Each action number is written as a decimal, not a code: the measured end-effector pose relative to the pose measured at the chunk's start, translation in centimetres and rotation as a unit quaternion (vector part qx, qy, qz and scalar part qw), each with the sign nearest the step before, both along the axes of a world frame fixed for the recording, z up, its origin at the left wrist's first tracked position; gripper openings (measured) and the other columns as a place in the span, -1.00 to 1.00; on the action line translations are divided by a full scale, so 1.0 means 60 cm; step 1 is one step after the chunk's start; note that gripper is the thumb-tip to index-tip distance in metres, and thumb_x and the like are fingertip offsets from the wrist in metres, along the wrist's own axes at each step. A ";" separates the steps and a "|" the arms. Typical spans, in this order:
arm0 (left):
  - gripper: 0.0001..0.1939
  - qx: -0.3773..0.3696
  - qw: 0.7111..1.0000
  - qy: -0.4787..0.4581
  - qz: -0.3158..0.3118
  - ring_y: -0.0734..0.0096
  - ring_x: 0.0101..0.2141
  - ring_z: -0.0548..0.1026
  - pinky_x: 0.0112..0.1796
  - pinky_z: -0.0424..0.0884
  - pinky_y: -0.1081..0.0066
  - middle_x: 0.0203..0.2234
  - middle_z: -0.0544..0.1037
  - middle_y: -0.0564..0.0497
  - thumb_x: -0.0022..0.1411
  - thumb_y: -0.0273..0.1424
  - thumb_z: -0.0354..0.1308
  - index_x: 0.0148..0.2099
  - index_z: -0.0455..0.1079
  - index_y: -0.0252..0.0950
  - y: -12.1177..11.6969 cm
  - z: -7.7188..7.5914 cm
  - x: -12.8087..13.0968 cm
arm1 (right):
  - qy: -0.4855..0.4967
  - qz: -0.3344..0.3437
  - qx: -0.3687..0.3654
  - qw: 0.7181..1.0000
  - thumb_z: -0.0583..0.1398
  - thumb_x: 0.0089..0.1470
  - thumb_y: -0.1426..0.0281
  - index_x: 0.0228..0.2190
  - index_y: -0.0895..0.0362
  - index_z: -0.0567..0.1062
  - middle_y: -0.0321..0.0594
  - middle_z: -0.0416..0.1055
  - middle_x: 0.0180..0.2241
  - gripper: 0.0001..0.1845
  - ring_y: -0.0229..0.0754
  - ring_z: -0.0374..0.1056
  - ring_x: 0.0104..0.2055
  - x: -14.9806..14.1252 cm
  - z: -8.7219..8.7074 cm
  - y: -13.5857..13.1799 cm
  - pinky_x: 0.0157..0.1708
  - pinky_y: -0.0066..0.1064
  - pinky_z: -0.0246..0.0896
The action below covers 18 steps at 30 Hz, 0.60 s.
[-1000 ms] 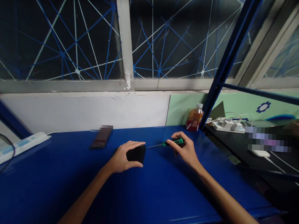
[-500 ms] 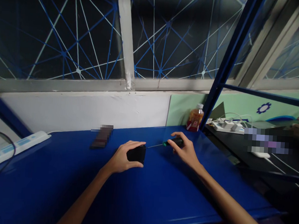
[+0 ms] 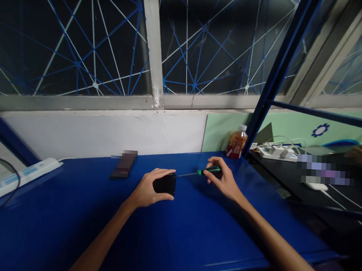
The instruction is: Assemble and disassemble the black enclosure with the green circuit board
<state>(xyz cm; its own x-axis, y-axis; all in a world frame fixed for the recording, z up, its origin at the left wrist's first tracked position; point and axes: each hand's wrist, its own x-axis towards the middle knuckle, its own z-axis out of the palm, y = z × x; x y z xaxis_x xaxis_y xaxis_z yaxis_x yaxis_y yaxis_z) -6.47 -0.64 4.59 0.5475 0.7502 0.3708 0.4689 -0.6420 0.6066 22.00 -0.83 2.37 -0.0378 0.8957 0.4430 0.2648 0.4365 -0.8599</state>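
My left hand (image 3: 148, 188) has its grip closed round a small black device (image 3: 165, 184) on the blue desk (image 3: 175, 233). Right hand (image 3: 225, 180) pinches the green-handled screwdriver (image 3: 208, 170); its tip meets the device's right edge.

Single head-worn view, looking forward and down across the blue table (image 3: 72, 210) from its near edge. Aimed at the window (image 3: 82, 43) behind the table's far edge. Close above the table, forearms reaching in from below. Neighbouring bench right of the table.
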 end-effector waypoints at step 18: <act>-0.27 0.006 1.000 0.000 -0.003 0.08 0.02 0.39 0.06 0.27 0.06 0.02 0.48 -0.05 -0.10 -0.17 0.39 0.16 0.31 -0.09 0.002 -0.007 0.003 | 0.062 0.038 -0.029 0.997 0.27 0.02 0.20 -0.15 0.07 0.30 -0.32 0.37 -0.42 -0.60 -0.27 0.35 -0.64 -0.004 0.006 -0.003 -0.70 -0.45 0.23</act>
<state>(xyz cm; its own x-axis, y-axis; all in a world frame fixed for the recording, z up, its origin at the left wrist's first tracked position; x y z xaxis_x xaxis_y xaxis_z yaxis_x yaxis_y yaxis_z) -6.26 -0.53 4.18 0.5522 0.7421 0.3800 0.4645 -0.6523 0.5989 21.77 -1.01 2.72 -0.0557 0.9162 0.3968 0.1232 0.4006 -0.9079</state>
